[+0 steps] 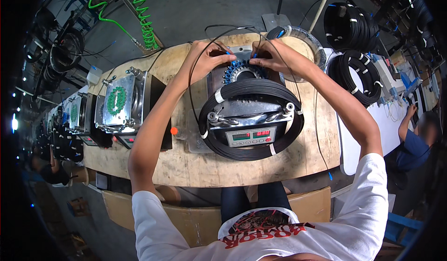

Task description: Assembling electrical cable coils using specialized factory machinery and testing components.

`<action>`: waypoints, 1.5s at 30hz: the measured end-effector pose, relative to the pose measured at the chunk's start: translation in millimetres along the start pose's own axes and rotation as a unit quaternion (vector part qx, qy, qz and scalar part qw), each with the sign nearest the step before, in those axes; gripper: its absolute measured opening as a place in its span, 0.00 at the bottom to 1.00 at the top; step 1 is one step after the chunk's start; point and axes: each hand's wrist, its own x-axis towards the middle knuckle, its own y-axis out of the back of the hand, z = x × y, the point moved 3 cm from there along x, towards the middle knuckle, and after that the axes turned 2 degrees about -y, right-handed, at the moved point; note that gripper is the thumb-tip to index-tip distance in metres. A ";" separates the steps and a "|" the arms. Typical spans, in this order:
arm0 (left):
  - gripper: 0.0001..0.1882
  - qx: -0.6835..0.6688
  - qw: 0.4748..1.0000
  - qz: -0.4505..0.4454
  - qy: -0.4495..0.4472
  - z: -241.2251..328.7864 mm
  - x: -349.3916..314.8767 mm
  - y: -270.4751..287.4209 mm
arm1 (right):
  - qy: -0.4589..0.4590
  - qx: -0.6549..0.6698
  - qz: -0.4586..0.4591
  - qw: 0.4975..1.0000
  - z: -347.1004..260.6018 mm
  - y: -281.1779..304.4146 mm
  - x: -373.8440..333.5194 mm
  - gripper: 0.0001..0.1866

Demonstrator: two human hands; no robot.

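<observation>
Here, in the head view, both hands work at the far end of a metal machine (247, 114) standing on the wooden counter (195, 168). The left hand (209, 56) and the right hand (272, 56) each pinch a small blue plug between fingertips, just above a blue toothed ring (242, 70) on the machine's top. A thin black cable (195, 70) loops away from the left hand. A coil of black cable (251, 119), bound with white tape bands, lies around the machine's body.

The cable looks light, springy and easily kinked, so it is likely best held near the plugs, as the fingers do now; the plugs seem small and fragile.

On the machine's near face sits a grey panel (251, 136) with a green and a red lit display and a red button. A similar machine (121, 105) with a green ring stands to the left. More black coils (358, 77) lie to the right.
</observation>
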 end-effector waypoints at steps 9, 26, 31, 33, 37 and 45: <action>0.12 0.018 1.000 -0.009 0.009 1.9 -2.0 -1.3 | 0.002 -0.062 -0.008 0.998 3.3 -3.5 1.5 0.18; 0.12 0.034 0.997 -0.038 -0.058 5.3 -2.5 -16.5 | -0.074 0.152 0.009 0.986 20.6 30.0 -10.3 0.13; 0.12 0.135 0.971 -0.020 -0.194 8.7 2.9 -9.3 | -0.118 -0.236 0.042 0.964 21.5 43.2 21.6 0.26; 0.16 0.173 0.956 -0.078 -0.226 4.9 8.5 -7.9 | -0.253 -0.220 -0.125 0.934 31.5 29.9 37.8 0.32; 0.31 0.111 0.978 -0.163 -0.073 -4.4 11.4 -16.9 | -0.303 -0.176 -0.184 0.918 62.9 25.7 55.3 0.35; 0.37 0.171 0.976 -0.128 -0.051 5.8 10.6 -21.4 | -0.337 0.309 -0.041 0.888 109.1 25.3 2.3 0.20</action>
